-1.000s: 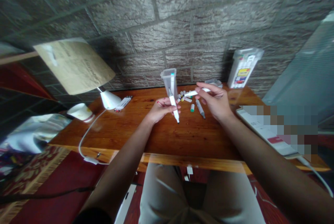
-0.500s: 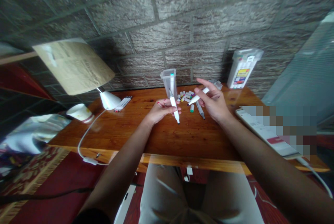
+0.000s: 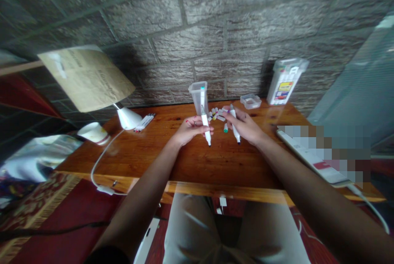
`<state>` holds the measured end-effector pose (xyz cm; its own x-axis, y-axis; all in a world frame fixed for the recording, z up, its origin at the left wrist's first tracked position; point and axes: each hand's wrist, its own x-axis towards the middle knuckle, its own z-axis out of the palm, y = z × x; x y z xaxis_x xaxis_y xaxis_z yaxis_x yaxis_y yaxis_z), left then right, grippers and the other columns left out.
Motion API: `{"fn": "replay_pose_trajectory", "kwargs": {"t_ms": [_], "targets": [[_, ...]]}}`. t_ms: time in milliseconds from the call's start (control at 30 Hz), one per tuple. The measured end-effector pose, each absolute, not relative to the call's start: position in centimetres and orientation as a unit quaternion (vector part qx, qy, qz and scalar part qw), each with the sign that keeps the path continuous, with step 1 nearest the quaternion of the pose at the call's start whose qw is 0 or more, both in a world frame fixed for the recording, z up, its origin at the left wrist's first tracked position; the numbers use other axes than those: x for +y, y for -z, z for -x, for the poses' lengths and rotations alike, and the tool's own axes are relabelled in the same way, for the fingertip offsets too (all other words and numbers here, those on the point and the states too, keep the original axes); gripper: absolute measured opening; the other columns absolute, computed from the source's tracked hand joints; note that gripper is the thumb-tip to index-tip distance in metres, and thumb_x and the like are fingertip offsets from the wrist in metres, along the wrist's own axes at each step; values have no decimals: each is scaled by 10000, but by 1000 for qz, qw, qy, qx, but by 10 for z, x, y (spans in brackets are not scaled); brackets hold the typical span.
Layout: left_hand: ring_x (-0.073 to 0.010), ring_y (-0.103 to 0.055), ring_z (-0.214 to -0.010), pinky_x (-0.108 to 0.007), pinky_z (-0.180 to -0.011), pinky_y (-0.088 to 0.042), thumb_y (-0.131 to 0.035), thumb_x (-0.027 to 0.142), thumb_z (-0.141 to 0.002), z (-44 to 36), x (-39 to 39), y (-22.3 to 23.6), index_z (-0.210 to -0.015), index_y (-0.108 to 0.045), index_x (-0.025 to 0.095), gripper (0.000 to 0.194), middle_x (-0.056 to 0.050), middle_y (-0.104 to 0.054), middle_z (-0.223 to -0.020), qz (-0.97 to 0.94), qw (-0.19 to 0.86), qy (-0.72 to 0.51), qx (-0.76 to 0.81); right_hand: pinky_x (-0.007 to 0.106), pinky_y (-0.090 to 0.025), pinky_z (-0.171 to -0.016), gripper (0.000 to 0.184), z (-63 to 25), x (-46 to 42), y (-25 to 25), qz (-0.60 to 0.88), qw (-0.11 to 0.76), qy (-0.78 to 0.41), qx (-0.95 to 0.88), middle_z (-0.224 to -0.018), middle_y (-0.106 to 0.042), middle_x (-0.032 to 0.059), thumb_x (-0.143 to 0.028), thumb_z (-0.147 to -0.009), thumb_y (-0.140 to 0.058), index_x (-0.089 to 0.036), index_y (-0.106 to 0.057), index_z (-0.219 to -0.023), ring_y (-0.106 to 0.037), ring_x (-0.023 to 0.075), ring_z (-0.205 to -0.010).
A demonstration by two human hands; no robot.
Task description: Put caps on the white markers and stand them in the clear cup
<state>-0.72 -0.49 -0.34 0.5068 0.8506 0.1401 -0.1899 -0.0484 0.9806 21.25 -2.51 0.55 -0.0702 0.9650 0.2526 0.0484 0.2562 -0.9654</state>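
My left hand [image 3: 191,129] is closed around a white marker [image 3: 205,123], which is held at a slant with its dark tip downward. Behind that marker stands an open clear plastic case [image 3: 197,88] with a blue-ended marker [image 3: 202,96] upright in it. On the right, my right hand [image 3: 244,125] has thumb and fingers closed on another white marker [image 3: 235,130], its dark tip toward me, just over or against the tabletop. Several loose marker caps [image 3: 214,113] lie between the hands. A green-ended cap [image 3: 225,128] sits beside the right-hand marker.
The clear lid [image 3: 250,101] lies near the wall. A full marker case [image 3: 285,85] stands at back right, and a tablet [image 3: 310,153] in front of it. To the left are a lamp [image 3: 129,118], several thin pens [image 3: 144,122] and a paper cup [image 3: 95,133].
My right hand has lowered and moved left; its marker now points toward me instead of left. The clear lid behind is uncovered. My left hand barely moved.
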Motion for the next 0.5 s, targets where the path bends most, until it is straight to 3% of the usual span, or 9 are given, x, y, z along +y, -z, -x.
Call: {"fn": "replay_pose_trajectory", "kwargs": {"t_ms": [100, 200, 333, 500], "targets": [[-195, -745, -739, -277, -660, -561, -894, 345, -643, 8, -5, 3, -943, -697, 136, 415, -64, -768, -827, -597, 636, -403, 276, 287, -439, -579, 429, -212, -32, -9, 434, 500, -423, -618, -650, -654, 6, -609, -759, -719, -183, -752, -800, -579, 147, -614], [-206, -749, -771, -267, -650, -550, -891, 360, -649, 7, -7, 1, -978, -695, 135, 444, -78, -772, -853, -598, 644, -385, 282, 273, -399, -522, 480, -213, -35, -12, 450, 482, -419, -624, -578, -634, 5, -638, -777, -692, -184, -710, -622, -537, 120, -523], [-213, -750, -804, -279, -679, -553, -882, 376, -664, 6, -9, 0, -1010, -691, 134, 463, -93, -776, -880, -598, 651, -372, 283, 255, -373, -437, 556, -212, -35, -14, 421, 509, -469, -586, -556, -643, 26, -692, -828, -597, -186, -721, -634, -521, 106, -446], [-220, -753, -804, -254, -645, -540, -854, 388, -705, 5, -6, 1, -1037, -687, 119, 458, -124, -776, -916, -597, 654, -364, 289, 253, -519, -566, 333, -209, -34, -15, 334, 572, -505, -553, -902, -770, 71, -508, -705, -822, -203, -782, -830, -700, 175, -750]]}}
